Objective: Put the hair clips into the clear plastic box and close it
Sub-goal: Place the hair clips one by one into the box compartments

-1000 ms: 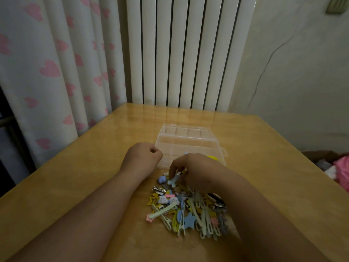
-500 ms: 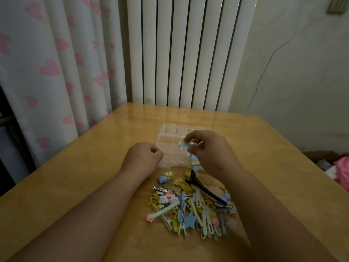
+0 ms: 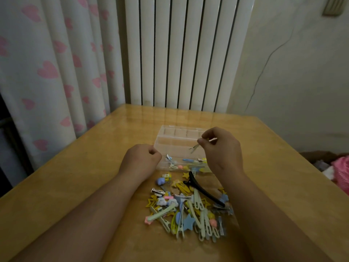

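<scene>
A clear plastic box (image 3: 170,140) lies open on the wooden table, with a few small clips (image 3: 190,161) in its near compartment. My right hand (image 3: 222,148) hovers over the box's right side, fingertips pinching a thin metal hair clip (image 3: 196,147) that dangles above the box. My left hand (image 3: 140,159) rests as a fist on the table at the box's near left corner. A pile of colourful hair clips (image 3: 187,208) lies between my forearms, with a long black clip (image 3: 204,190) on top.
The wooden table (image 3: 79,176) runs to a white radiator (image 3: 181,53) at the back and a heart-print curtain (image 3: 47,72) on the left. Pink fabric (image 3: 340,173) sits beyond the table's right edge.
My right hand picked up a clip from the pile and lifted it forward and right over the box. The left fist has stayed put.
</scene>
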`<action>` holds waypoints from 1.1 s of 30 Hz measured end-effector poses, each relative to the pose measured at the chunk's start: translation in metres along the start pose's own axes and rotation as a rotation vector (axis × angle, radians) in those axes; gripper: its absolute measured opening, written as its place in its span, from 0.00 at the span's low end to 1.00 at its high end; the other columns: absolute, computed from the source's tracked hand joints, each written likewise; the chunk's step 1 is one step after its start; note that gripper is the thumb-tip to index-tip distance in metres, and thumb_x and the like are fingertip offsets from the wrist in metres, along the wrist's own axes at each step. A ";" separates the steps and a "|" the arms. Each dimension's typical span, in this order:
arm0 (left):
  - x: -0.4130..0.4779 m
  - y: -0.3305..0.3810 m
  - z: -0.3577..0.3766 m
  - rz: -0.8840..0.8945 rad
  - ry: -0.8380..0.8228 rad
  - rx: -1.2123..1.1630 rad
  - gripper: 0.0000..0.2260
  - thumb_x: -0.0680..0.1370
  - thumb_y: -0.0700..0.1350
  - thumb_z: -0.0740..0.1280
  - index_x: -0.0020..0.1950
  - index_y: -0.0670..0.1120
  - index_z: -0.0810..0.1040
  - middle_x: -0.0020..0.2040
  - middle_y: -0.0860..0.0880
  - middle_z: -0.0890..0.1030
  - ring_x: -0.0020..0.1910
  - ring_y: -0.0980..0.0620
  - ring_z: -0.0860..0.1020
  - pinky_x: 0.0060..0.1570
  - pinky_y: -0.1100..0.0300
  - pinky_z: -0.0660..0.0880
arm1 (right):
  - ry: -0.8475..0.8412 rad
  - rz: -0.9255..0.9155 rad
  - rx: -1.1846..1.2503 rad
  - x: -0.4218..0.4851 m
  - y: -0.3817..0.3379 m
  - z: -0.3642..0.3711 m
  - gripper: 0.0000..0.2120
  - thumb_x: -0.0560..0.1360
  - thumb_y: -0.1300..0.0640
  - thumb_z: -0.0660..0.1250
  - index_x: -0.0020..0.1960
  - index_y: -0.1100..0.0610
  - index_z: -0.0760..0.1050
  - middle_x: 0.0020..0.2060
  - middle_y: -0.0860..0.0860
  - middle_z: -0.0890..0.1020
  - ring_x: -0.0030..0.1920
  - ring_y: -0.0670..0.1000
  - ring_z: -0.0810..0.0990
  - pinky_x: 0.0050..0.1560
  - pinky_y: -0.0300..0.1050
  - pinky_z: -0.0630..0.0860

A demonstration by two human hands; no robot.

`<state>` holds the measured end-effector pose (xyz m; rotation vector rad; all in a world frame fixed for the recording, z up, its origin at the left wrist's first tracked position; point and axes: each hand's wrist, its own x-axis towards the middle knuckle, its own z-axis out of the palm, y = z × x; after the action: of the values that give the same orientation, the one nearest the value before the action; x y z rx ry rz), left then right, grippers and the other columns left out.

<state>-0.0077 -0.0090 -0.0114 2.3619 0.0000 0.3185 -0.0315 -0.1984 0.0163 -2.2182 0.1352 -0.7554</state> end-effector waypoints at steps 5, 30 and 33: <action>0.000 0.000 0.000 0.007 0.002 0.001 0.08 0.74 0.46 0.65 0.42 0.48 0.84 0.55 0.49 0.83 0.49 0.48 0.79 0.43 0.59 0.73 | -0.115 0.025 -0.016 -0.002 0.001 0.003 0.03 0.75 0.55 0.70 0.49 0.50 0.79 0.49 0.47 0.79 0.43 0.47 0.77 0.38 0.40 0.69; 0.008 -0.006 0.001 -0.096 -0.024 -0.257 0.08 0.73 0.41 0.66 0.43 0.47 0.86 0.57 0.49 0.82 0.56 0.50 0.77 0.54 0.58 0.72 | -0.964 -0.514 -0.496 -0.032 -0.021 0.038 0.19 0.79 0.56 0.62 0.66 0.40 0.71 0.62 0.51 0.74 0.60 0.58 0.72 0.58 0.57 0.73; 0.008 -0.007 0.001 -0.093 -0.028 -0.250 0.08 0.74 0.42 0.66 0.44 0.47 0.86 0.58 0.49 0.82 0.57 0.50 0.77 0.55 0.57 0.73 | -0.935 -0.509 -0.458 -0.033 -0.022 0.035 0.15 0.78 0.56 0.64 0.62 0.42 0.75 0.59 0.50 0.75 0.58 0.56 0.73 0.56 0.54 0.74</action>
<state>0.0009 -0.0045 -0.0150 2.1111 0.0540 0.2263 -0.0416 -0.1499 -0.0022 -2.8495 -0.8091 0.1636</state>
